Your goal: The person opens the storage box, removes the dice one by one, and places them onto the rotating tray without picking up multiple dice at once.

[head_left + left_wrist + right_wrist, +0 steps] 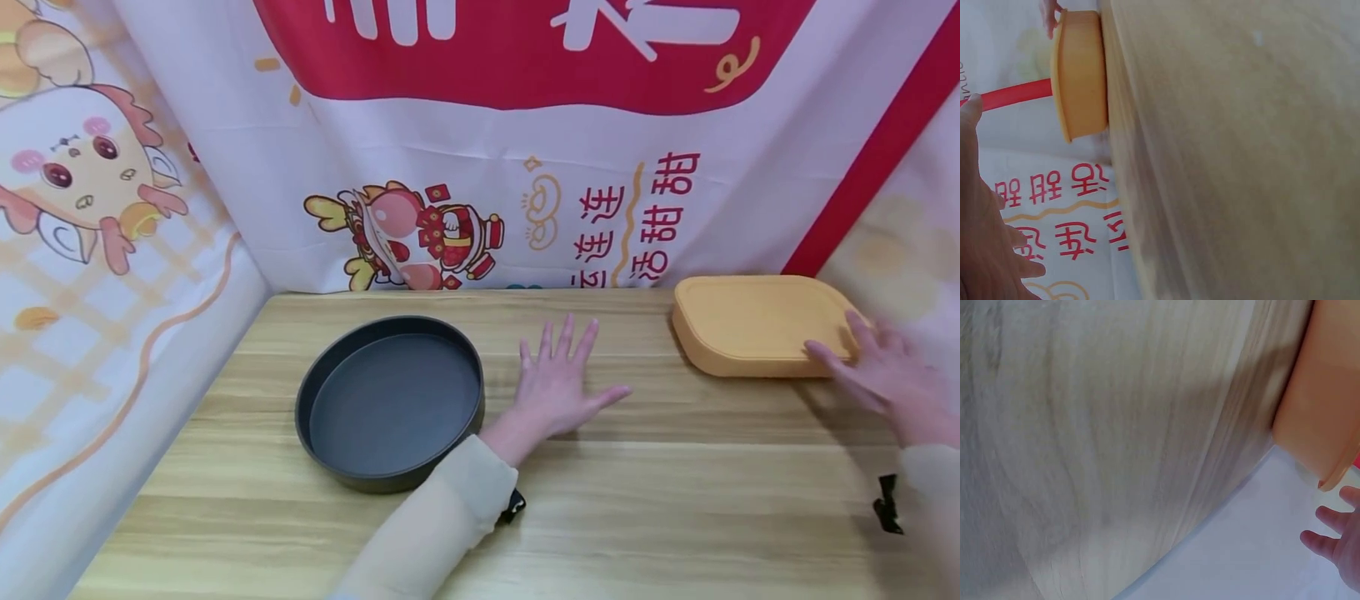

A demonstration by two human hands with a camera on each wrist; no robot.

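My left hand (553,392) is spread palm down over the wooden table, thumb out to the right, holding nothing. Just left of its wrist sits a round dark grey pan (393,400), whose inside is bare; the left sleeve overlaps its lower right edge. At the back right lies a shallow yellow-orange lidded box (765,321) with rounded corners. My right hand (896,375) is at the box's right front corner with fingers apart, the thumb overlapping the lid's edge in the head view. In the right wrist view its fingers (1334,520) are extended beside the box's rim.
The wooden table (637,508) meets a white printed cloth (480,142) at the back, with red lettering and a cartoon figure. Another printed cloth (150,333) hangs along the left side. Small black pieces (887,504) show at the sleeves.
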